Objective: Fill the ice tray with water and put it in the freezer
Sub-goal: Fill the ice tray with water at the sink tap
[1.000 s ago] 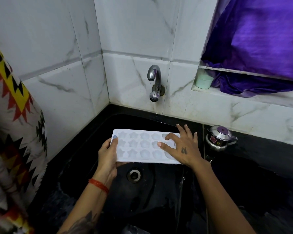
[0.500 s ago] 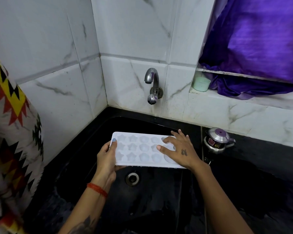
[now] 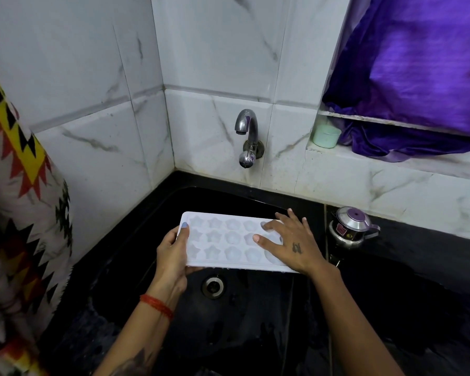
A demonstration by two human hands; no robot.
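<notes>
A white ice tray [image 3: 228,241] with star and flower moulds hangs level over the black sink [image 3: 152,213], above the drain [image 3: 213,285]. My left hand [image 3: 173,253] grips its left end, thumb on top and fingers underneath. My right hand [image 3: 291,242] lies flat on the tray's right end with straight spread fingers. The steel tap [image 3: 247,131] juts from the tiled wall behind and above the tray; no water runs from it. I cannot tell whether the moulds hold water.
A small steel kettle with a purple lid [image 3: 350,226] stands on the black counter right of the sink. A mint green cup [image 3: 326,136] and purple cloth [image 3: 407,77] sit on the ledge. A patterned fabric [image 3: 19,213] hangs at left.
The tray and both hands have stayed almost still over the sink; only the head camera has shifted slightly.
</notes>
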